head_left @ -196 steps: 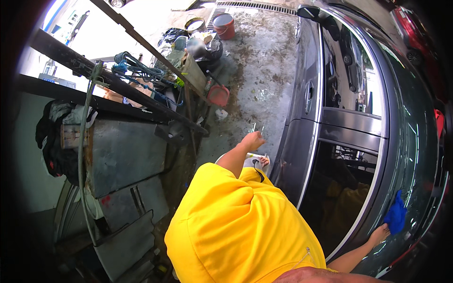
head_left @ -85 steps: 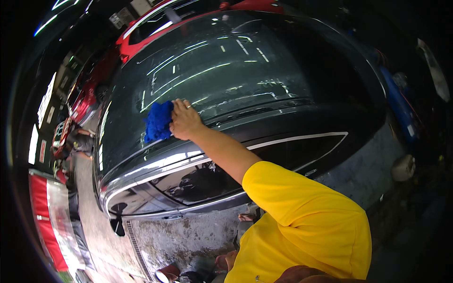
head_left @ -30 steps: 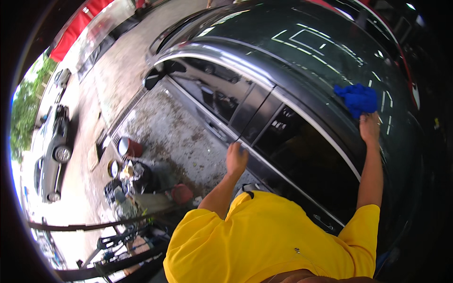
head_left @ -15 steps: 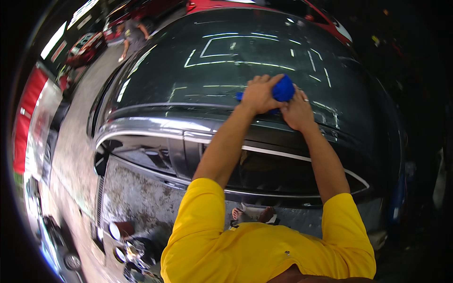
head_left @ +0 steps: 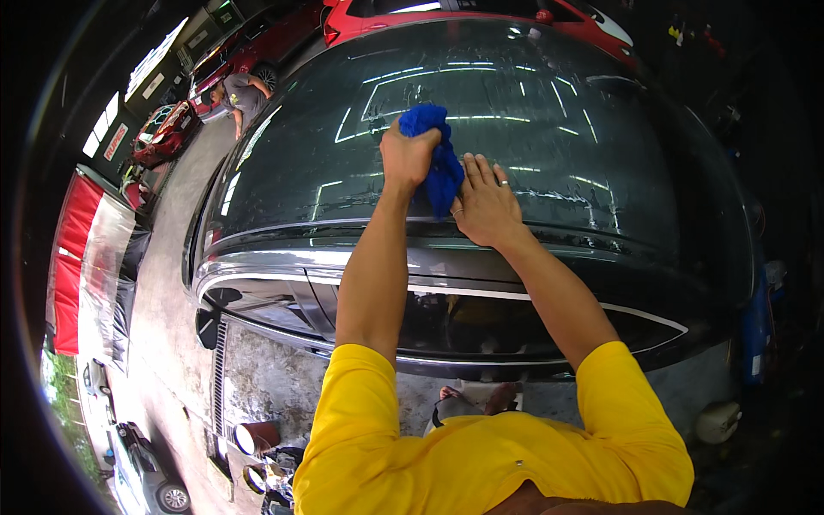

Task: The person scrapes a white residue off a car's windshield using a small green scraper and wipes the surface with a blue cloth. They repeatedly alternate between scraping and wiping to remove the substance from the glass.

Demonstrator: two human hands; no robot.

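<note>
Cloth (head_left: 443,172) in left grip (head_left: 407,156), on car roof (head_left: 524,142); right grip (head_left: 489,206) right of it; bucket (head_left: 267,435) on floor (head_left: 287,382), left

We look down from head height in one wide fisheye view, close above the yellow shirt (head_left: 489,459). We face across the dark car roof (head_left: 506,142) toward a red car (head_left: 348,28) farther off.

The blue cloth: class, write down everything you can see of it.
Deep blue and fluffy-looking, the cloth is bunched into creased folds. The left hand grips its upper part; the lower part extends toward the near edge of the dark car roof. The right hand lies flat at its right side, too close to tell whether they touch.
</note>
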